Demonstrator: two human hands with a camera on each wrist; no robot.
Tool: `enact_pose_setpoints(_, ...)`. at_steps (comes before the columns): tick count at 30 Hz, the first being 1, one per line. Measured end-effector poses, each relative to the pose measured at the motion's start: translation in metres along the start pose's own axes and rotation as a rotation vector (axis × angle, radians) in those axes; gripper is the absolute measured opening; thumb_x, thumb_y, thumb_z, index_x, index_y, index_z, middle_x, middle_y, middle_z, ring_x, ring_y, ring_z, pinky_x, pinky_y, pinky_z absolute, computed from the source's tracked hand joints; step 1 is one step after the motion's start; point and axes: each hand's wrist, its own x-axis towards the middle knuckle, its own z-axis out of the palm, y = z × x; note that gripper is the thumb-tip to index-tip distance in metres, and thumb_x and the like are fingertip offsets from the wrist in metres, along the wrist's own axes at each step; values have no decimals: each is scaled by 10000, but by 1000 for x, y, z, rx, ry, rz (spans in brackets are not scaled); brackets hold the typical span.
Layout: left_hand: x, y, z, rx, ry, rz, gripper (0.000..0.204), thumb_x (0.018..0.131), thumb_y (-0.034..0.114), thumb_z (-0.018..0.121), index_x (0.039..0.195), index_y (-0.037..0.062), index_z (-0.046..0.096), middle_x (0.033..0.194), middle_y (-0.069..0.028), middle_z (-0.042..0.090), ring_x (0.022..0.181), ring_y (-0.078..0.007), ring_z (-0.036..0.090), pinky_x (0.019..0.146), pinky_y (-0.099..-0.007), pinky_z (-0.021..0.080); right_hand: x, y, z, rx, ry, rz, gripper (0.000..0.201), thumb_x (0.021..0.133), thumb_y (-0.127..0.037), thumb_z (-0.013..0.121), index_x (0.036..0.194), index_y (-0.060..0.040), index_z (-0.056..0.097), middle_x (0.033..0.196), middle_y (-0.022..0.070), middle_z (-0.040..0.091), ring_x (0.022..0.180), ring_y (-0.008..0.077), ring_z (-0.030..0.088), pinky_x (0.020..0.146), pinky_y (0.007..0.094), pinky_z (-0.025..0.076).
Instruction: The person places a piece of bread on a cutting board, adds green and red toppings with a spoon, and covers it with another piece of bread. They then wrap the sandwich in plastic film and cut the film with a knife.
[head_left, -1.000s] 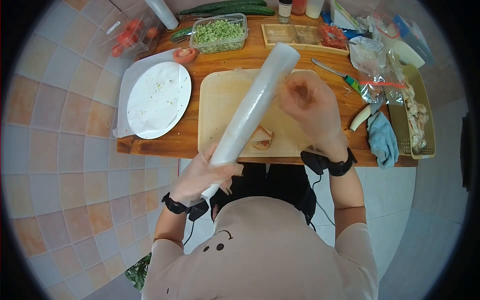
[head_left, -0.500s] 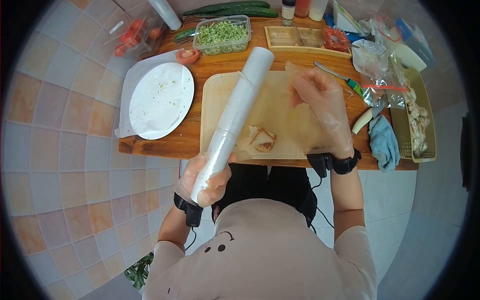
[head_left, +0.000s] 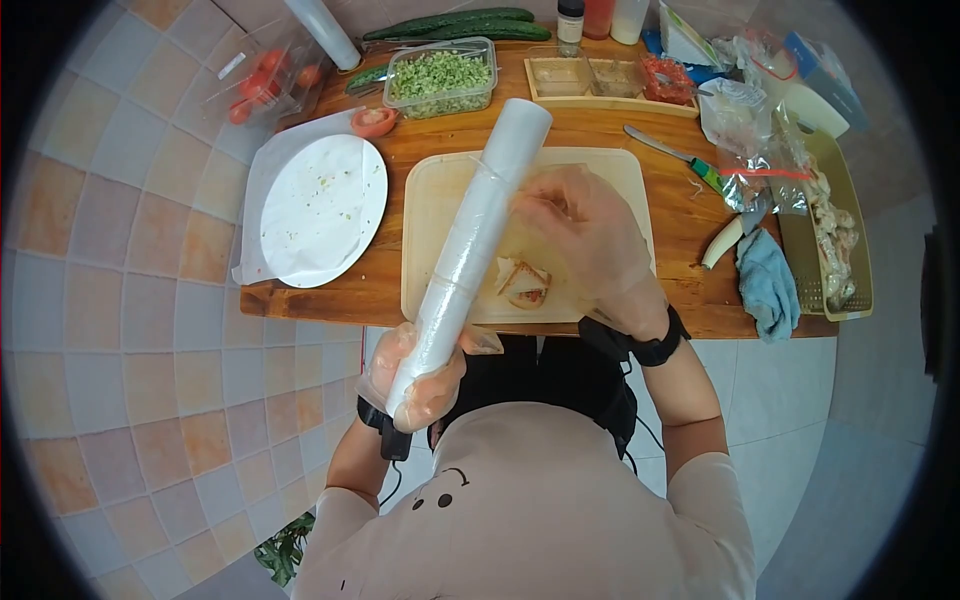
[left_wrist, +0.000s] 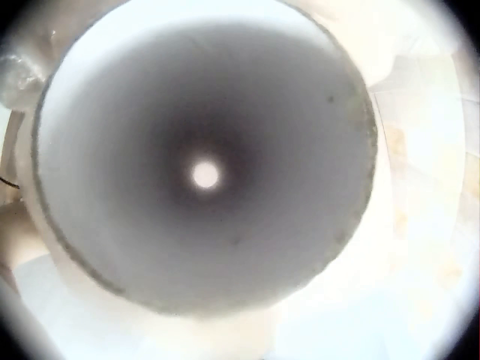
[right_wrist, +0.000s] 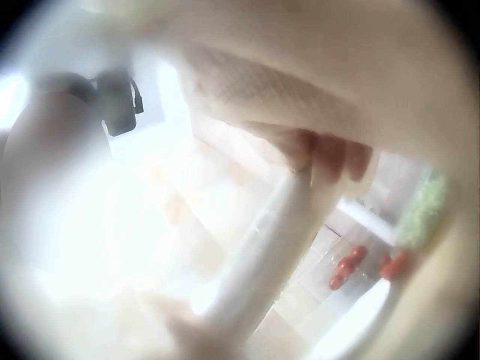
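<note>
My gloved left hand point(head_left: 415, 380) grips the lower end of a long roll of cling film point(head_left: 470, 250), which slants up and away over the cutting board point(head_left: 425, 190). In the left wrist view the open end of its hollow core point(left_wrist: 202, 247) fills the middle. Also gloved, my right hand point(head_left: 590, 235) is beside the roll's upper half with bent fingers. In the right wrist view its fingertips point(right_wrist: 328, 159) are right at the roll point(right_wrist: 262, 255); I cannot tell whether they pinch any film. A small piece of filled bread point(head_left: 525, 283) lies on the board below.
Left of the board is a white plate point(head_left: 325, 210) with crumbs. Behind are a tub of chopped greens point(head_left: 440, 75), a tomato half point(head_left: 373, 122), and cucumbers point(head_left: 480, 25). To the right lie a knife point(head_left: 655, 143), a blue cloth point(head_left: 767, 285) and a basket point(head_left: 855, 290).
The roll has swung a little left and lower at its top end. My right hand moved away from it, then came back left against its side. The left hand keeps its grip.
</note>
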Motion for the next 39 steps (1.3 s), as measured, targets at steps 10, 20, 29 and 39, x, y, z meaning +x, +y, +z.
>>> enact_pose_setpoints(10,0,-12,11,77,65,65,596,928,363,597,1251,-127,493,640,-169,575,430,-237,567,413,-339,518,0,6,-3,217,-66,-29,95,962,-83,660,1001,-10,614,906,59,640,836,163,649,733,317,521)
enact_pose_setpoints(20,4,-7,12,-187,-155,-24,582,852,358,654,1144,-116,486,651,-151,552,428,-238,514,410,-360,486,3,1,-2,431,12,118,154,977,-115,674,1077,1,655,954,39,665,847,112,639,759,282,529)
enact_pose_setpoints(29,0,-7,7,217,129,95,675,860,378,691,1265,-120,483,782,-201,645,478,-246,585,462,-360,533,3,8,0,209,-39,68,173,964,-161,682,1000,3,642,940,66,642,848,135,608,768,302,504)
enact_pose_setpoints(39,17,-6,66,1711,758,263,607,884,204,756,1387,-33,510,963,-91,690,762,-158,680,633,-307,553,9,-16,-22,271,-247,386,192,1002,-173,614,962,13,642,871,47,650,735,119,628,706,264,508)
